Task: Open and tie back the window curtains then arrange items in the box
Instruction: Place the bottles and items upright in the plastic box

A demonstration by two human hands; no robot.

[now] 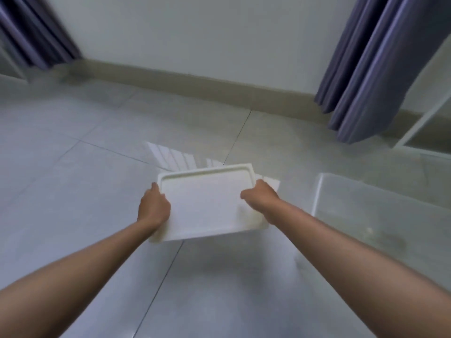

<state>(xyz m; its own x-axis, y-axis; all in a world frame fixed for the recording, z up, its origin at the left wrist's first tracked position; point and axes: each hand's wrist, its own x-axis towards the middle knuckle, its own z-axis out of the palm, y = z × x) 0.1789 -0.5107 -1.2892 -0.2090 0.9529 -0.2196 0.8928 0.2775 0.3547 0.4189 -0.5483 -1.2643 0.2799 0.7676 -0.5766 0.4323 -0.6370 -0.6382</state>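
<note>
Two bare forearms stretched forward and down, converging on a white lid held above the tiled floor. Left hand clamped on the lid's left edge, knuckles up, fingers curled round the rim, wrist straight in line with the forearm. Right hand gripping the right edge, thumb side laid over the top face, remaining fingers tucked out of sight beneath. Lid roughly level, slightly tilted, raised rim showing along its far side; whether clear of the floor or touching it, impossible to tell through the blur. Just to the right, a clear plastic box sitting on the floor, open at the top, contents too blurred to make out. Farther back, purple-grey curtains gathered at both sides: left curtain in the upper left corner, right curtain hanging beside a white frame. Pale wall between them, beige skirting along its foot.
</note>
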